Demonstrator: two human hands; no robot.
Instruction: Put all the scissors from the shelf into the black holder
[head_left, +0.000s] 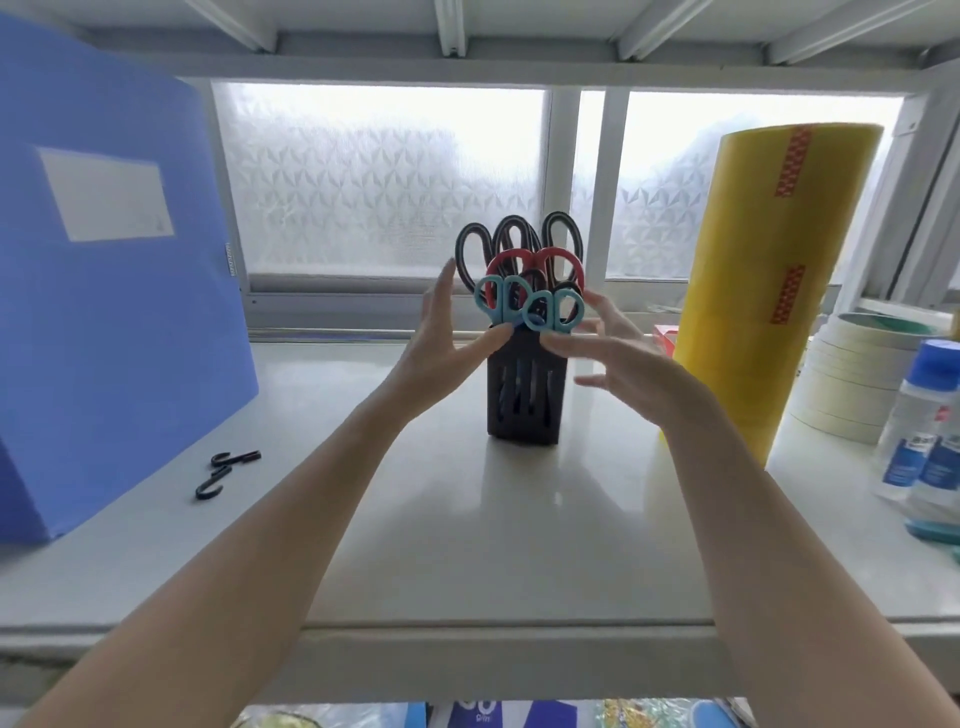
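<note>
A black slotted holder (524, 395) stands upright in the middle of the white shelf (467, 545). Several scissors stand in it, handles up: black-handled ones (474, 244) at the back, a red-handled pair (535, 258) in the middle, and two teal-handled pairs (500, 301) (555, 310) in front. My left hand (441, 338) is beside the holder's left, fingers spread, one fingertip touching the left teal handle. My right hand (618, 353) is at the holder's right, fingers spread, fingertips touching below the right teal handle. Neither hand grips anything.
A blue folder (104, 312) leans at the left. Small black hooks (223, 473) lie on the shelf in front of it. A tall yellow tape roll (769, 291) stands right of the holder, then stacked cream tape rolls (852, 384) and blue-capped bottles (930, 421).
</note>
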